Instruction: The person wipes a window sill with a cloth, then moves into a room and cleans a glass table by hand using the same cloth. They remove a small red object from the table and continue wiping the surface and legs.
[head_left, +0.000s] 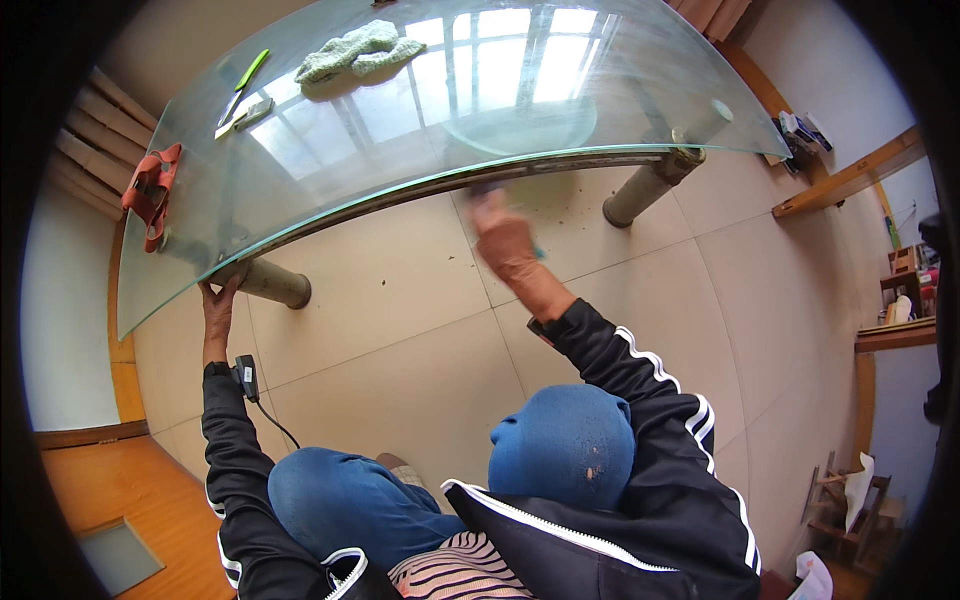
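Note:
A glass tabletop (352, 150) on a rusty metal frame (450, 186) spans the view before me. My left hand (219, 300) grips the frame's left corner beside a cylindrical leg (277, 283), under the glass edge. Blurred by motion, my right hand (502, 229) is at the front rail near its middle, closed around a small dark object (484, 189) whose kind I cannot tell; something teal shows by the wrist. On the glass lie a pale green cloth (356, 56), a green-handled knife or scraper (251, 71), a small grey block (255, 114) and an orange-red strap-like item (154, 191).
Small dark flakes (383, 283) dot the tiled floor (390, 360). A second leg (645, 187) stands at the right. A black device with a cord (247, 377) is by my left forearm. Wooden stools (840, 502) stand at the lower right.

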